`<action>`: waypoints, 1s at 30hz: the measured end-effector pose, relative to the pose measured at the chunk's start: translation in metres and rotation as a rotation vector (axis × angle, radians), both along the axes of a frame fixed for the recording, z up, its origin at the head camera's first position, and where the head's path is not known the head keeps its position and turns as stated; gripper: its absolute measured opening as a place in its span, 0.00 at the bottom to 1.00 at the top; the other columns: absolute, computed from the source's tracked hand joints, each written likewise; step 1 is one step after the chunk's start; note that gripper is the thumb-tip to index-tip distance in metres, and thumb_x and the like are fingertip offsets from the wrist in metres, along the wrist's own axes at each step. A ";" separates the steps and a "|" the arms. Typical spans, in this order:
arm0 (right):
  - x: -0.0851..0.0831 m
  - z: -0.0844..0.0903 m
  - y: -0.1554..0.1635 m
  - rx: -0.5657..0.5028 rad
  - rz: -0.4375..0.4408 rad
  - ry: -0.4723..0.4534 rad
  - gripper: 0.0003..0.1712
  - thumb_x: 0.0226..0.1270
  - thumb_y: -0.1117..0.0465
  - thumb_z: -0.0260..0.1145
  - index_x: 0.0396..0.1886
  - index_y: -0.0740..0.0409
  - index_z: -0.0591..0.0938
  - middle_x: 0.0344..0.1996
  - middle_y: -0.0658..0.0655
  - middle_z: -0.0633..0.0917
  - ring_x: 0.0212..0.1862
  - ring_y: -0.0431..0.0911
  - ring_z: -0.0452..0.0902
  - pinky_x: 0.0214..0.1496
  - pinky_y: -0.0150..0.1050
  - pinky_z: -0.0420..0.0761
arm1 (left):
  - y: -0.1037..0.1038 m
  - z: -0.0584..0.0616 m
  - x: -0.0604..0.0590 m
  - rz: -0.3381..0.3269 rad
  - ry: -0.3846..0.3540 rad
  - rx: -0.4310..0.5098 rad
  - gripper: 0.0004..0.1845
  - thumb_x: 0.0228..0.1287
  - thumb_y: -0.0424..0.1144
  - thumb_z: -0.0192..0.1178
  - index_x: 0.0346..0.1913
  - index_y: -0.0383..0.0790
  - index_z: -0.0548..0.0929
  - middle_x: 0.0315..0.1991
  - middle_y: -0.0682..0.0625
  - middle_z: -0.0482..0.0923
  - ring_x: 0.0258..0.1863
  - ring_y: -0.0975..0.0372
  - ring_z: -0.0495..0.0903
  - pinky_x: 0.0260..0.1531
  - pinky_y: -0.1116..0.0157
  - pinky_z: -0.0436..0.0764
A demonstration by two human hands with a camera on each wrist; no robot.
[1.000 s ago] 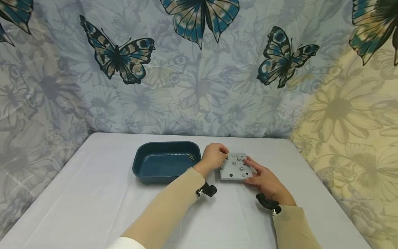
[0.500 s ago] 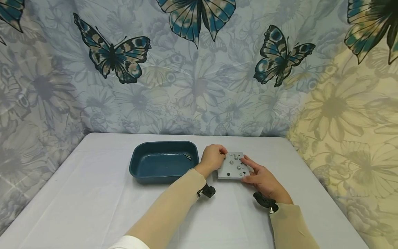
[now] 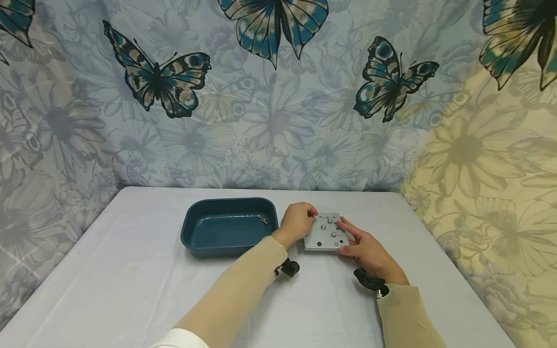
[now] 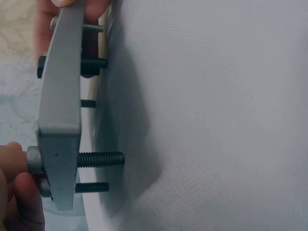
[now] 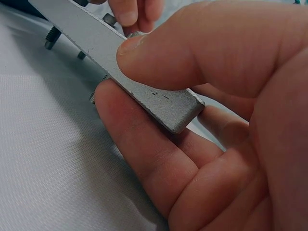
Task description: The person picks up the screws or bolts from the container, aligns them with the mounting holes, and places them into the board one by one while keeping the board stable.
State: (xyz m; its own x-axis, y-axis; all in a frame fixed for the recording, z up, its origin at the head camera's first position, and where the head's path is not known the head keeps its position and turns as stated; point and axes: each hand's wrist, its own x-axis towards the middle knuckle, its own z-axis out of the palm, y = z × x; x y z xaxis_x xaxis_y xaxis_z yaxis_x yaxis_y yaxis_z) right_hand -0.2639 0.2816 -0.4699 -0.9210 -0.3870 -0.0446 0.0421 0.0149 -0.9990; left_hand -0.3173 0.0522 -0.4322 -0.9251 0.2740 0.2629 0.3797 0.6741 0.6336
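- Left of centre in the frame: a dark blue tray stands on the white surface, small metal pieces at its right end.
- Mid-frame: the left hand has hardly moved over the last second; its fingers pinch the head of a bolt, so work there seems ongoing.
- Right of centre: the metal plate is held above the surface, the pinched bolt near its upper left corner.
- Farther right: the right hand still grasps the plate's right side.
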 end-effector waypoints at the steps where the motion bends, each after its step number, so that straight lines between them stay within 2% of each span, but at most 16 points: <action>1: 0.000 0.000 0.000 0.000 0.001 0.002 0.53 0.56 0.77 0.71 0.79 0.64 0.54 0.80 0.49 0.37 0.61 0.39 0.71 0.47 0.34 0.81 | -0.001 0.000 0.000 0.002 0.003 0.005 0.05 0.67 0.33 0.64 0.41 0.45 0.89 0.37 0.54 0.84 0.38 0.64 0.80 0.42 0.67 0.78; 3: -0.001 0.000 -0.001 0.001 0.000 0.001 0.53 0.56 0.77 0.71 0.79 0.64 0.54 0.80 0.49 0.37 0.61 0.39 0.72 0.46 0.34 0.81 | -0.001 0.002 -0.001 0.012 -0.010 0.036 0.06 0.67 0.33 0.64 0.42 0.45 0.89 0.36 0.55 0.84 0.38 0.64 0.80 0.42 0.67 0.78; 5: -0.001 0.000 -0.002 0.009 -0.001 0.004 0.53 0.56 0.77 0.71 0.79 0.64 0.54 0.80 0.49 0.38 0.61 0.39 0.72 0.47 0.34 0.81 | -0.003 0.005 0.000 0.040 -0.057 0.123 0.06 0.66 0.33 0.66 0.43 0.45 0.89 0.36 0.55 0.84 0.38 0.64 0.80 0.41 0.67 0.78; 7: -0.001 -0.001 -0.002 0.013 -0.004 -0.001 0.53 0.56 0.77 0.71 0.79 0.64 0.54 0.80 0.49 0.38 0.61 0.38 0.72 0.48 0.34 0.81 | -0.006 0.012 0.002 0.064 -0.140 0.269 0.08 0.65 0.33 0.66 0.45 0.45 0.88 0.39 0.55 0.84 0.40 0.64 0.81 0.40 0.66 0.79; 11: -0.001 0.000 -0.003 0.003 -0.001 -0.006 0.54 0.56 0.78 0.71 0.79 0.64 0.54 0.80 0.48 0.37 0.62 0.38 0.72 0.49 0.35 0.81 | -0.027 0.040 0.007 0.083 -0.318 0.633 0.13 0.64 0.33 0.67 0.51 0.45 0.87 0.47 0.50 0.82 0.45 0.60 0.82 0.37 0.64 0.79; 13: -0.001 0.001 -0.002 -0.003 0.004 -0.006 0.54 0.55 0.77 0.71 0.79 0.64 0.54 0.80 0.48 0.37 0.62 0.39 0.72 0.49 0.36 0.81 | -0.045 0.054 0.008 0.072 -0.398 0.721 0.15 0.64 0.34 0.68 0.54 0.46 0.86 0.52 0.51 0.80 0.46 0.58 0.80 0.35 0.63 0.77; 14: -0.001 0.001 -0.002 -0.005 0.003 -0.006 0.55 0.55 0.77 0.71 0.79 0.64 0.54 0.80 0.48 0.37 0.62 0.39 0.72 0.49 0.36 0.81 | -0.055 0.060 0.009 0.060 -0.429 0.718 0.17 0.64 0.34 0.68 0.55 0.47 0.85 0.55 0.51 0.79 0.46 0.57 0.79 0.34 0.63 0.76; 16: 0.000 0.001 -0.002 0.000 0.004 -0.007 0.55 0.55 0.77 0.72 0.79 0.63 0.53 0.80 0.48 0.37 0.63 0.38 0.72 0.49 0.36 0.81 | -0.077 0.067 0.009 0.034 -0.484 0.640 0.19 0.64 0.36 0.69 0.58 0.51 0.84 0.61 0.54 0.76 0.47 0.55 0.78 0.32 0.62 0.74; 19: 0.000 0.001 0.000 0.009 -0.003 -0.012 0.55 0.55 0.77 0.72 0.79 0.62 0.54 0.80 0.47 0.37 0.63 0.38 0.71 0.49 0.36 0.81 | -0.105 0.068 0.010 -0.006 -0.554 0.483 0.22 0.64 0.37 0.69 0.61 0.54 0.82 0.65 0.55 0.72 0.49 0.52 0.77 0.36 0.56 0.77; 21: 0.000 0.000 0.001 0.010 -0.012 -0.012 0.55 0.55 0.77 0.72 0.79 0.62 0.54 0.80 0.48 0.37 0.63 0.37 0.71 0.50 0.35 0.81 | -0.120 0.061 0.010 -0.010 -0.578 0.407 0.23 0.64 0.37 0.69 0.62 0.54 0.81 0.66 0.53 0.71 0.51 0.53 0.78 0.43 0.52 0.79; 24: 0.000 0.000 0.002 0.005 -0.018 -0.005 0.55 0.55 0.78 0.72 0.79 0.63 0.54 0.80 0.49 0.37 0.63 0.37 0.70 0.50 0.36 0.81 | -0.135 0.048 0.008 0.011 -0.600 0.346 0.23 0.64 0.35 0.69 0.61 0.51 0.82 0.65 0.49 0.73 0.52 0.55 0.79 0.50 0.48 0.78; 30: -0.001 -0.001 0.000 -0.004 -0.009 -0.006 0.55 0.55 0.78 0.71 0.79 0.63 0.54 0.80 0.49 0.37 0.64 0.37 0.70 0.50 0.35 0.81 | -0.150 0.023 0.003 0.017 -0.562 0.210 0.21 0.61 0.33 0.71 0.58 0.44 0.84 0.60 0.42 0.76 0.52 0.53 0.79 0.48 0.53 0.80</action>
State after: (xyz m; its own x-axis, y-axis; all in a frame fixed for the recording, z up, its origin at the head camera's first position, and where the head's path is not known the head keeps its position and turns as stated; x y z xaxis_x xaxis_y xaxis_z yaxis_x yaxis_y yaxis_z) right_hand -0.2650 0.2816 -0.4714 -0.9243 -0.3786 -0.0487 0.0482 0.0107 -0.9988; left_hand -0.3139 -0.0974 -0.4090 -0.9420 0.2527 -0.2210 -0.0621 0.5158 0.8544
